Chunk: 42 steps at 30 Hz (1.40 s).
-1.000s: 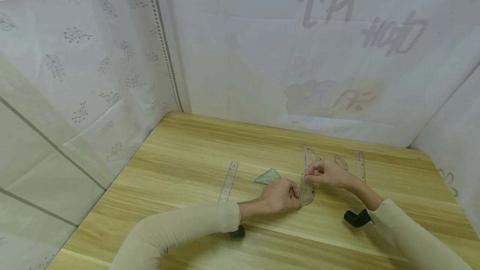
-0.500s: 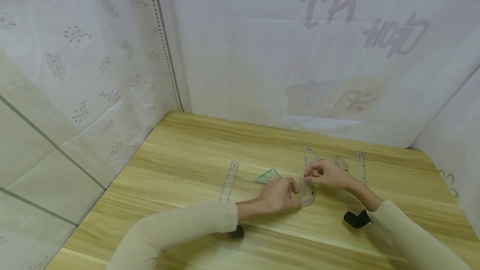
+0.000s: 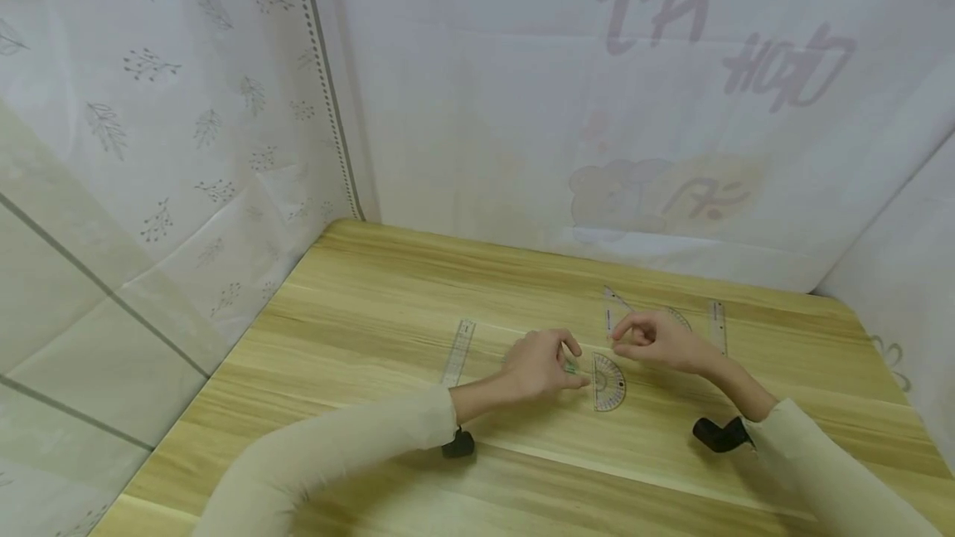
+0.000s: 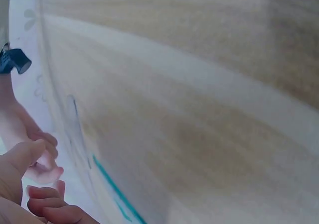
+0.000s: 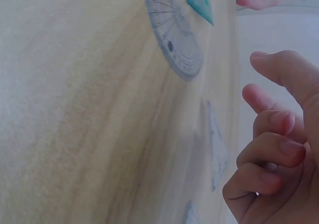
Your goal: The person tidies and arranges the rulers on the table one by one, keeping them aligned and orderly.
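A clear protractor (image 3: 610, 384) lies flat on the table between my two hands, touched by neither. My left hand (image 3: 539, 365) hovers to its left, thumb and forefinger apart with nothing between them. Under that hand is a green set square (image 5: 201, 4), mostly hidden in the head view. My right hand (image 3: 662, 341) is raised above and right of the protractor; its thumb and forefinger stand apart in the right wrist view, the other fingers loosely curled around nothing. Just beyond it are a clear set square (image 3: 614, 311) and a second protractor (image 3: 680, 317), partly covered by the hand.
One clear ruler (image 3: 458, 348) lies left of the left hand, partly behind the forearm. Another ruler (image 3: 718, 323) lies at the right. The wooden table (image 3: 388, 288) meets patterned cloth walls (image 3: 477, 147) at its back and sides.
Both hands have come off the near protractor, which now lies flat by itself. The left hand has moved left and away, over the green set square; the right has shifted slightly right.
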Each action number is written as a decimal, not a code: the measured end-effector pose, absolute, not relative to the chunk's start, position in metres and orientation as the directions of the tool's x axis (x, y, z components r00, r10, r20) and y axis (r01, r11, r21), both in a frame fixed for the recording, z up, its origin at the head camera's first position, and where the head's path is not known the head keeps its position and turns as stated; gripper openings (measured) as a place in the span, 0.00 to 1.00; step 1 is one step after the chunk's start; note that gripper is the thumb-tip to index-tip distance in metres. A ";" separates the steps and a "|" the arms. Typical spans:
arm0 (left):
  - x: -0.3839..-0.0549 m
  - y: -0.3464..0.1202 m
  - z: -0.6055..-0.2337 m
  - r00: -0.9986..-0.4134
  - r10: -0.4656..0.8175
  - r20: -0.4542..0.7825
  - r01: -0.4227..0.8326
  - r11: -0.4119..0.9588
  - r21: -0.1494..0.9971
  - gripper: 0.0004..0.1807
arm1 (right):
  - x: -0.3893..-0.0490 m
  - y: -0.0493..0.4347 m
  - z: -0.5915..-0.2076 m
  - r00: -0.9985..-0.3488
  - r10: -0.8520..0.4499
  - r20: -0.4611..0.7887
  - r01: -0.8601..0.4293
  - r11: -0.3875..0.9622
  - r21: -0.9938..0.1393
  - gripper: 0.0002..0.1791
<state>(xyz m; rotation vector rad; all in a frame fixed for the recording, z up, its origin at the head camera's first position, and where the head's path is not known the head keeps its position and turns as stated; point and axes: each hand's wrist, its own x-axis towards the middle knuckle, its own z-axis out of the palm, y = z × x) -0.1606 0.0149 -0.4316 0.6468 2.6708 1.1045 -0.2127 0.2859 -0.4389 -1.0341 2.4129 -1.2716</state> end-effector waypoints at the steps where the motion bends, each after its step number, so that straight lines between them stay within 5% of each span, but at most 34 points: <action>1: -0.162 0.014 -0.431 -0.891 0.455 0.003 0.323 0.629 0.707 0.21 | -0.213 0.287 -0.438 -0.732 -0.671 0.120 -0.480 0.382 -0.790 0.07; 22: -0.189 0.015 -0.421 -0.894 0.447 0.040 0.308 0.547 0.778 0.15 | -0.221 0.301 -0.416 -0.801 -0.589 0.104 -0.404 0.405 -0.820 0.10; 42: -0.204 0.028 -0.411 -0.805 0.569 -0.169 0.282 0.618 0.734 0.17 | -0.232 0.305 -0.415 -0.762 -0.647 0.024 -0.418 0.463 -0.781 0.17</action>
